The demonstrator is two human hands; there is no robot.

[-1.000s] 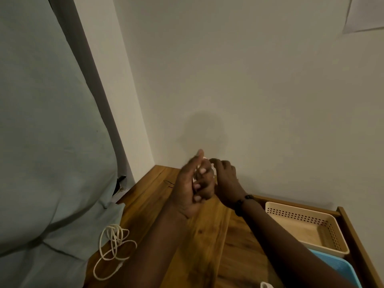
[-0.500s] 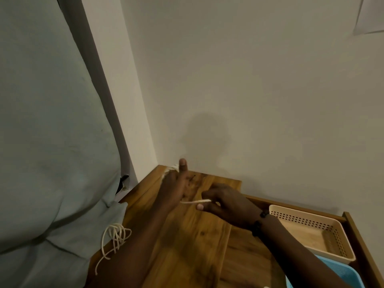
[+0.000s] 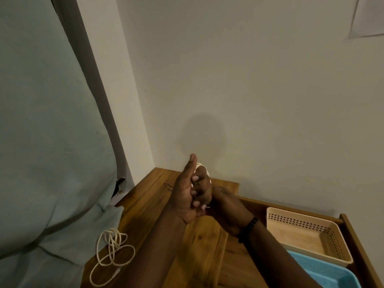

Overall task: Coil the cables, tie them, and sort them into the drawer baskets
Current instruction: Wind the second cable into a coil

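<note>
My left hand point(image 3: 184, 197) is raised over the wooden top with the thumb pointing up and the fingers curled around a small white cable coil point(image 3: 203, 167). Only a bit of that coil shows above and beside the fingers. My right hand point(image 3: 225, 206), with a black band on the wrist, is pressed against the left hand from behind and grips the same cable. A second white cable point(image 3: 112, 253) lies in loose loops at the near left of the top. A beige basket point(image 3: 334, 244) and a blue basket point(image 3: 324, 274) sit in the open drawer at the right.
The wooden top point(image 3: 207, 246) fills the corner of two pale walls. A grey-green cloth point(image 3: 52, 163) hangs along the left and overlaps the top's edge. The drawer's wooden side point(image 3: 358, 244) runs along the far right.
Half a second ago my hands were apart with a stretch of cable between them. Now they are pressed together again at the coil, higher above the top.
</note>
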